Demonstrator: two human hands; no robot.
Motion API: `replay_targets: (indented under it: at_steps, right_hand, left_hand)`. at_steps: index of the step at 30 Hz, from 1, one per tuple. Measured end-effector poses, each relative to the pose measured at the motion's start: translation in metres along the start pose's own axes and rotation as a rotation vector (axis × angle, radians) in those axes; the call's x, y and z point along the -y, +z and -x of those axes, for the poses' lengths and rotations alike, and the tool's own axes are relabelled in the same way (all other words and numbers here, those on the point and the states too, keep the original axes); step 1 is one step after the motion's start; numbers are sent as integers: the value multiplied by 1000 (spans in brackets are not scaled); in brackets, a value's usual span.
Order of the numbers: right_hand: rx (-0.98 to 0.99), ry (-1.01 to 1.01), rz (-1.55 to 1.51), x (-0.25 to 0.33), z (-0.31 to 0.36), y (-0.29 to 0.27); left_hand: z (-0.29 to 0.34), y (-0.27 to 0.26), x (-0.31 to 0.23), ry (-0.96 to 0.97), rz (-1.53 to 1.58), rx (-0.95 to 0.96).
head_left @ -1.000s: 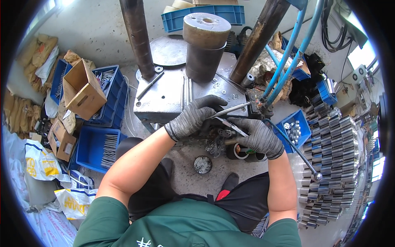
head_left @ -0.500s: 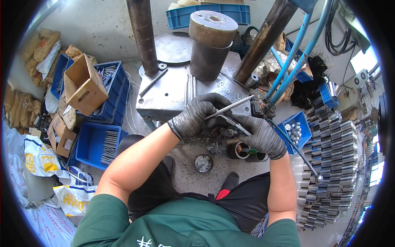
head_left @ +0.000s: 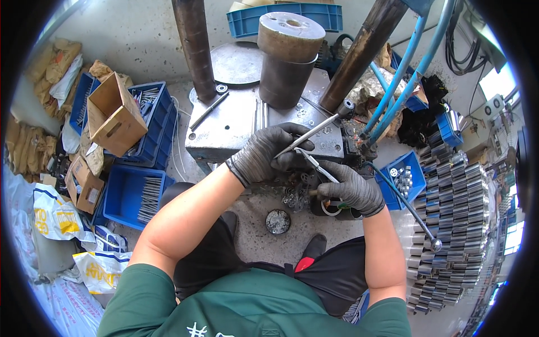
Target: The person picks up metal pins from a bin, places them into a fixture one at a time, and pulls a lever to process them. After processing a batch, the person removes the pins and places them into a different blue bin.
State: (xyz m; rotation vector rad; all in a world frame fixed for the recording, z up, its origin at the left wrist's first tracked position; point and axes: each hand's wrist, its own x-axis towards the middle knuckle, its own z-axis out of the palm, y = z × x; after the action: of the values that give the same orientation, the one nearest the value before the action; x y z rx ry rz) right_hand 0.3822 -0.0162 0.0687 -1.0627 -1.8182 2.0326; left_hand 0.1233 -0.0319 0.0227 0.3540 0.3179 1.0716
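1. Before the near edge of a metal plate (head_left: 216, 135), the left hand (head_left: 264, 153) is raised with its back up, its forearm slanting inward from the lower left; its fingers are curled round a metal rod (head_left: 314, 132).
2. Just right of those fingers and a little lower, the right hand (head_left: 352, 188) faces it, forearm almost upright, thumb and fingers pinching a slender silver tool (head_left: 319, 165).
3. From the left fingers the rod runs up and to the right; the tool slopes from the right fingers up toward the left ones. Whether its upper end touches the left glove, I cannot tell.
4. Both gloves are dark grey knit, ribbed and smudged; the rod is smooth, straight, round and dull silver, the tool thinner and shinier.
5. Beyond the fingers, the plate is flat, scuffed steel and bears a thick, stepped cylinder (head_left: 287, 81), blocking the space behind.
6. Right of the right fingers, a ball-ended lever (head_left: 436, 244) slants past a blue bin (head_left: 418, 188) of short metal parts; farther right are stacked shiny cylinders (head_left: 449, 219).
7. Below the fingers, a round tin (head_left: 278, 222) sits on the floor; well to their left, a blue crate (head_left: 119, 196) holds rods.
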Motion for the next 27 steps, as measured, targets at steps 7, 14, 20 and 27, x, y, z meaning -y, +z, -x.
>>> replay_targets:
  at_steps: [7,14,20,27]
  right_hand:
    - [-344,-223,528,-26,-18,-25]
    - [-679,-567,1041,-47,-46,-39]
    - [-698,-616,1316,-61,-67,-39]
    - [-726,-656,1352,-82,-75,-42]
  left_hand:
    - [-7,-23,-9,90,27,21]
    - [2,-6,-13,190,-201,-77]
    - [4,-11,-13,192,-216,-87]
    - [0,-6,-13,302,-248,-274]
